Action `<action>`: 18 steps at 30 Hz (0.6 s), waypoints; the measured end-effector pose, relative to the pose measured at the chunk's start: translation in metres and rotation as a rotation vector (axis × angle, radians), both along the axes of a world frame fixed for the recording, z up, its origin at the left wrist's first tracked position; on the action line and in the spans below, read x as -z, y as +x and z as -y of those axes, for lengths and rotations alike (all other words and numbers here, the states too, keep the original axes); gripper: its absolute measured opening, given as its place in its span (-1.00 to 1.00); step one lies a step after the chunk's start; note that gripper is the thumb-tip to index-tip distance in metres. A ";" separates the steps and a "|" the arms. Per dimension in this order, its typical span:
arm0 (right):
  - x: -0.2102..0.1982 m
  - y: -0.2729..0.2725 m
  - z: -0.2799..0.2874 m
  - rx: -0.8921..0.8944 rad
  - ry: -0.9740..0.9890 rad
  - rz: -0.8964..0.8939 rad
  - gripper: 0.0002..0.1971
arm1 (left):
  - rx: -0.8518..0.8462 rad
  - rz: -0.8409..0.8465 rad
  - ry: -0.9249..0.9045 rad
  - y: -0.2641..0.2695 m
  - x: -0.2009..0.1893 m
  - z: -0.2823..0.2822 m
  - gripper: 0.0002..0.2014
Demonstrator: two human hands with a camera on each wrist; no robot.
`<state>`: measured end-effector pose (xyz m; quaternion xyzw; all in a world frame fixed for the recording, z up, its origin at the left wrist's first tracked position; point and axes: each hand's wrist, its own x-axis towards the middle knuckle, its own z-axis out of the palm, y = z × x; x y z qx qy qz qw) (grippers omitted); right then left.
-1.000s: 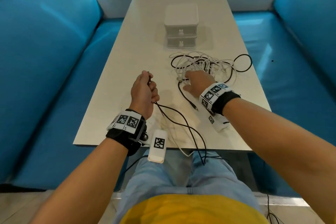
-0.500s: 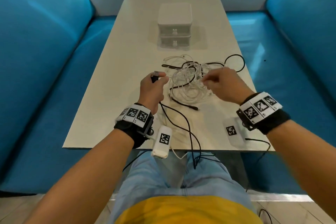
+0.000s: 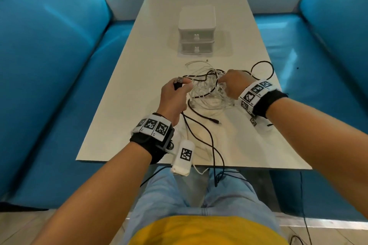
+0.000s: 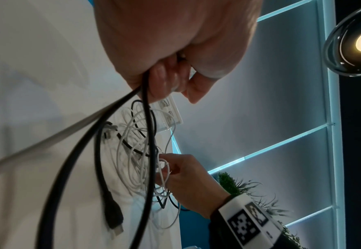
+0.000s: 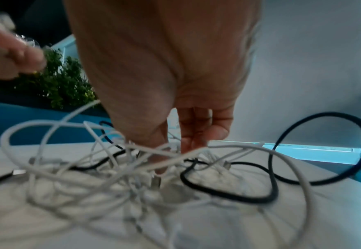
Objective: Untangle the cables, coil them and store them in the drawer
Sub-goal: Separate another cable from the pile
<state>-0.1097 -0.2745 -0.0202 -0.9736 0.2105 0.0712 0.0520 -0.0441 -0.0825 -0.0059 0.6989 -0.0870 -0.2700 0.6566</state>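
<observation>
A tangle of white cables (image 3: 207,95) and a black cable (image 3: 201,127) lies mid-table. My left hand (image 3: 175,95) grips the black cable's USB plug (image 3: 178,83), raised left of the tangle; the cable runs from it over the near table edge. In the left wrist view this hand (image 4: 170,70) holds the black cable (image 4: 146,121). My right hand (image 3: 233,83) pinches white strands at the tangle's right side. Its fingers (image 5: 194,133) dip into the white cables (image 5: 72,161) beside a black loop (image 5: 228,197). The white two-drawer unit (image 3: 197,32) stands behind, both drawers closed.
The pale table (image 3: 127,117) runs between two blue sofas (image 3: 49,65) (image 3: 328,45). A black loop (image 3: 262,63) reaches toward the table's right edge. The black cable's small free plug (image 3: 216,121) lies near the front. A white tagged pack (image 3: 184,155) hangs at my left wrist.
My right hand lifted off the tangle, then came back and took hold of white strands at its right side. My left hand carried the black plug up and farther from me.
</observation>
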 end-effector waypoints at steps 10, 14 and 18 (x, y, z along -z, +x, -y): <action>-0.018 -0.021 -0.005 -0.064 0.151 0.275 -0.78 | 0.272 0.251 0.079 -0.025 0.003 0.046 -0.75; -0.034 -0.035 0.001 -0.014 0.284 0.407 -0.80 | 0.265 0.445 0.107 -0.029 0.003 0.061 -0.79; -0.040 -0.044 0.008 0.071 0.384 0.509 -0.84 | 0.301 0.512 0.116 -0.035 -0.012 0.072 -0.73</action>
